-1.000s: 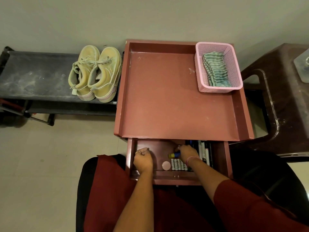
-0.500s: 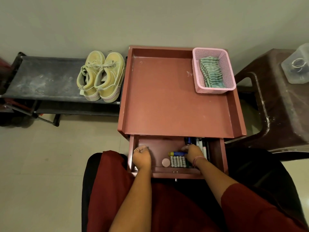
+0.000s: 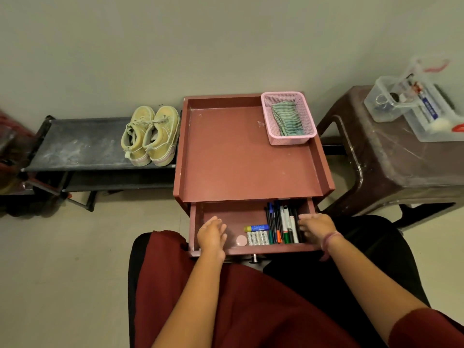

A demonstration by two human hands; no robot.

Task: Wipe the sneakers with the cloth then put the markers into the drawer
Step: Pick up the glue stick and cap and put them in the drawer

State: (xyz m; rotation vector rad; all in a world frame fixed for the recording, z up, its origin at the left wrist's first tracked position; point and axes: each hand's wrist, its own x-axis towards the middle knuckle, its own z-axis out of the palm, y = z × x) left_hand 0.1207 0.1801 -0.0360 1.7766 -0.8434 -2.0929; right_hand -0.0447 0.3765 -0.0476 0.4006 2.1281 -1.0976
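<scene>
Pink basket [image 3: 288,139] on red cabinet top [image 3: 241,159], black rack [image 3: 82,146], brown stool [image 3: 401,167] bearing clear boxes [image 3: 391,106]

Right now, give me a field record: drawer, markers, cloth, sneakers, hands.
drawer: drawer pulled open under the red table top
markers: markers lying inside, right half
cloth: cloth in pink basket, on the table's far right corner
sneakers: sneakers paired on black rack
hands: left hand and right hand open, holding nothing

clear box [image 3: 426,106]: contents blurred | red bag [image 3: 10,146]: cut off by edge
</scene>
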